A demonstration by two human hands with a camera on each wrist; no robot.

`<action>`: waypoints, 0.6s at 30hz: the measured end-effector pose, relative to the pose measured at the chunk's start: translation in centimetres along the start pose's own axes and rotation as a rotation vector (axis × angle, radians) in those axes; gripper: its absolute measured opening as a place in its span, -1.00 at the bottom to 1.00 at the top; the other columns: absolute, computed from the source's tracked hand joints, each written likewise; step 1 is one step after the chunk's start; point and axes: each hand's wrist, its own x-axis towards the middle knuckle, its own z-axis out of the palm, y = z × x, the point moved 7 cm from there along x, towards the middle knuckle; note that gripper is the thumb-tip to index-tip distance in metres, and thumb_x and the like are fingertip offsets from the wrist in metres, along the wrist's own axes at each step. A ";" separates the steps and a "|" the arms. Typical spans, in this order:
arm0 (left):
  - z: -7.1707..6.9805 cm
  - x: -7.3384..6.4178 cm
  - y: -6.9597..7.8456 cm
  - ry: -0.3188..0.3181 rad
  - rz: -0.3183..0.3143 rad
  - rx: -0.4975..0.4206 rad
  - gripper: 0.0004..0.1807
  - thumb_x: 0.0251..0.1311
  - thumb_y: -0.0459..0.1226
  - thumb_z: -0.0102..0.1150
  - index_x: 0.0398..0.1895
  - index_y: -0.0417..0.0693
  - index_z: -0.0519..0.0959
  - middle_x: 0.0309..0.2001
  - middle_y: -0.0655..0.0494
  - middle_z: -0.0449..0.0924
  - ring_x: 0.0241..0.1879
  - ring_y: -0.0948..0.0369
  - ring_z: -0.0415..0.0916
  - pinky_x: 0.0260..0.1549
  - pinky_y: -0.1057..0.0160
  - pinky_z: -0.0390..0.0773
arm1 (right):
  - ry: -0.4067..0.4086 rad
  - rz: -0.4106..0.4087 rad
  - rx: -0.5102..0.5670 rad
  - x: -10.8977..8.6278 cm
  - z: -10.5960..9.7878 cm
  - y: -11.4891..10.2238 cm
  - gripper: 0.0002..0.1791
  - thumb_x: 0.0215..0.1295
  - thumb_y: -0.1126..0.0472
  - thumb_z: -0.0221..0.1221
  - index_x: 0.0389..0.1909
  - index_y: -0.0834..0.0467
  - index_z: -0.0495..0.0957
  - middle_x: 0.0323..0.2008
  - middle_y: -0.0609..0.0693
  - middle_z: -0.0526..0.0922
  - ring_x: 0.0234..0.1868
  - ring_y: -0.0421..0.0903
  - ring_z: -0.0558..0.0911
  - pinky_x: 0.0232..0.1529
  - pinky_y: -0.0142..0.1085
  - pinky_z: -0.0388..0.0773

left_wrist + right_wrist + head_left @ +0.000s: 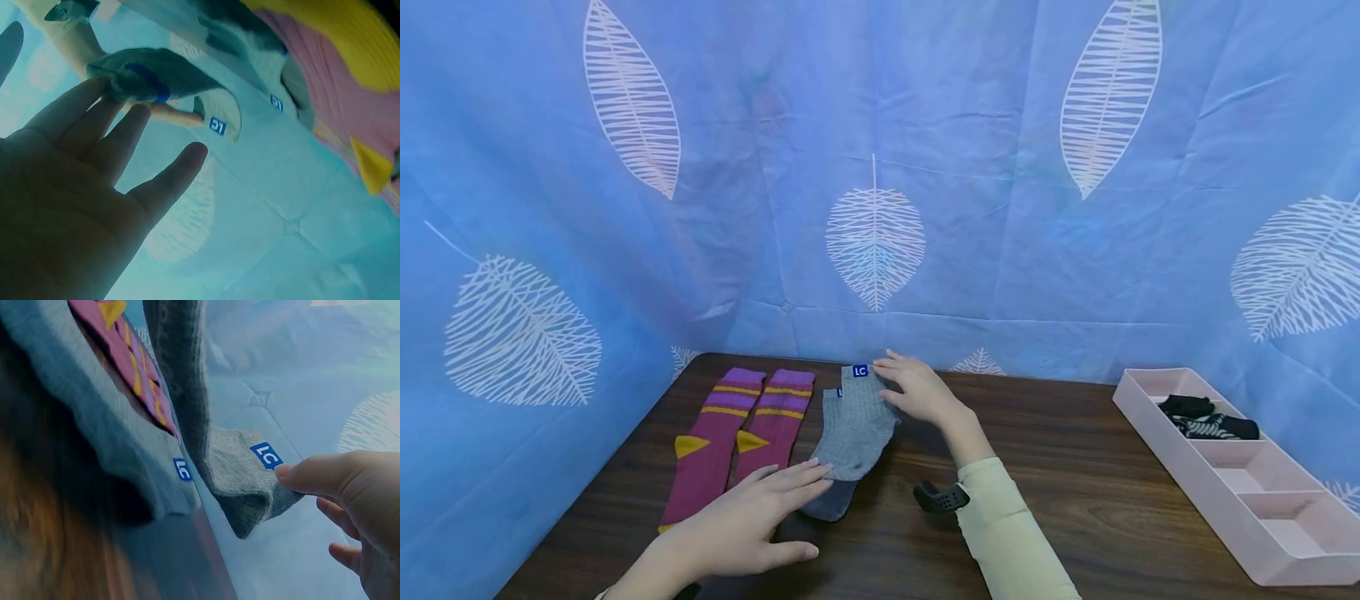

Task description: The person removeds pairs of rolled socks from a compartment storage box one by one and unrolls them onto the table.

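Observation:
My right hand [925, 392] pinches the cuff of a grey ribbed sock [861, 429] beside its blue LC label; the thumb lies along the cuff in the right wrist view. This sock is raised above a second grey sock [830, 504], which lies mostly hidden on the table. Fingers extended, my left hand [752, 517] has its fingertips at the toe end of the upper sock. In the left wrist view the left fingertips [140, 112] overlap the raised sock [156, 72]; whether they press on it I cannot tell.
Two burgundy socks with purple-and-yellow cuffs, one [711, 467] left of the other [775, 433], lie flat on the dark wooden table [1037, 433]. At the right stands a pale pink divided tray [1180, 475] with black and patterned socks [1210, 427] in its far compartment. A blue leaf-print cloth [985, 250] hangs behind.

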 end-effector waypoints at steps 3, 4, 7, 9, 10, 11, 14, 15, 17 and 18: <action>0.6 0.5 0.6 0.005 0.036 0.006 -0.22 0.07 0.33 -0.23 0.34 0.27 0.08 0.38 0.25 0.03 0.36 0.16 0.04 0.12 -0.24 0.16 | 0.018 -0.010 -0.006 -0.6 -0.5 0.4 -0.47 0.22 0.07 0.10 0.21 0.10 0.33 0.24 -0.01 0.35 0.36 -0.04 0.16 0.29 -0.02 0.12; 0.8 0.6 0.7 0.005 0.045 0.009 -0.22 0.07 0.33 -0.23 0.34 0.26 0.08 0.38 0.25 0.03 0.36 0.17 0.05 0.11 -0.25 0.16 | 0.023 -0.016 -0.012 -0.8 -0.6 0.5 -0.48 0.22 0.07 0.10 0.21 0.10 0.33 0.24 -0.01 0.35 0.36 -0.03 0.16 0.29 -0.01 0.12; 1.4 1.1 1.3 0.001 0.073 0.024 -0.22 0.08 0.31 -0.19 0.35 0.25 0.06 0.38 0.25 0.01 0.35 0.18 0.06 0.11 -0.25 0.17 | 0.034 -0.025 -0.026 -1.3 -0.9 0.9 -0.49 0.23 0.08 0.09 0.20 0.11 0.35 0.23 0.00 0.37 0.36 -0.02 0.16 0.29 0.00 0.11; 1.7 1.4 1.7 -0.005 0.083 0.031 -0.22 0.08 0.30 -0.19 0.36 0.26 0.04 0.39 0.26 0.01 0.35 0.19 0.06 0.11 -0.25 0.17 | 0.031 -0.019 -0.042 -1.7 -1.0 1.2 -0.50 0.23 0.08 0.09 0.20 0.10 0.35 0.23 -0.01 0.37 0.35 -0.02 0.17 0.29 0.00 0.11; 1.8 1.6 2.0 -0.007 0.089 0.034 -0.23 0.09 0.30 -0.20 0.36 0.27 0.03 0.39 0.26 0.00 0.35 0.19 0.05 0.10 -0.26 0.17 | 0.029 -0.014 -0.042 -1.9 -1.1 1.3 -0.50 0.23 0.08 0.09 0.20 0.10 0.35 0.23 -0.01 0.37 0.36 -0.02 0.17 0.29 0.00 0.11; 1.9 1.8 2.2 -0.011 0.095 0.037 -0.23 0.09 0.30 -0.19 0.36 0.28 0.02 0.39 0.26 0.00 0.35 0.19 0.05 0.10 -0.27 0.17 | 0.024 -0.006 -0.043 -2.1 -1.1 1.5 -0.50 0.23 0.08 0.09 0.20 0.10 0.35 0.23 -0.02 0.37 0.36 -0.03 0.16 0.30 0.00 0.10; 2.2 2.3 2.9 -0.018 0.116 0.049 -0.22 0.09 0.31 -0.23 0.36 0.28 0.01 0.39 0.27 -0.02 0.36 0.21 0.03 0.09 -0.28 0.17 | 0.010 0.013 -0.050 -2.6 -1.1 1.9 -0.50 0.24 0.08 0.08 0.20 0.10 0.35 0.23 -0.02 0.37 0.36 -0.03 0.16 0.31 0.01 0.07; 2.3 2.5 3.1 -0.021 0.125 0.052 -0.23 0.10 0.30 -0.22 0.36 0.27 0.01 0.39 0.27 -0.02 0.36 0.21 0.03 0.08 -0.28 0.18 | 0.004 0.021 -0.055 -2.8 -1.1 2.1 -0.50 0.24 0.08 0.08 0.20 0.09 0.34 0.23 -0.02 0.36 0.36 -0.03 0.15 0.31 0.01 0.06; 2.6 2.8 3.5 -0.029 0.136 0.062 -0.23 0.11 0.29 -0.21 0.36 0.27 0.01 0.40 0.27 -0.03 0.36 0.23 0.01 0.08 -0.27 0.19 | -0.005 0.033 -0.064 -3.2 -1.1 2.3 -0.50 0.24 0.08 0.07 0.20 0.09 0.34 0.23 -0.02 0.36 0.36 -0.03 0.15 0.31 0.02 0.05; 2.7 3.0 3.6 -0.033 0.142 0.068 -0.23 0.11 0.29 -0.21 0.37 0.27 0.01 0.40 0.27 -0.03 0.37 0.24 0.01 0.08 -0.27 0.19 | -0.009 0.038 -0.067 -3.3 -1.1 2.4 -0.50 0.24 0.08 0.07 0.20 0.09 0.34 0.23 -0.01 0.36 0.36 -0.02 0.15 0.31 0.03 0.05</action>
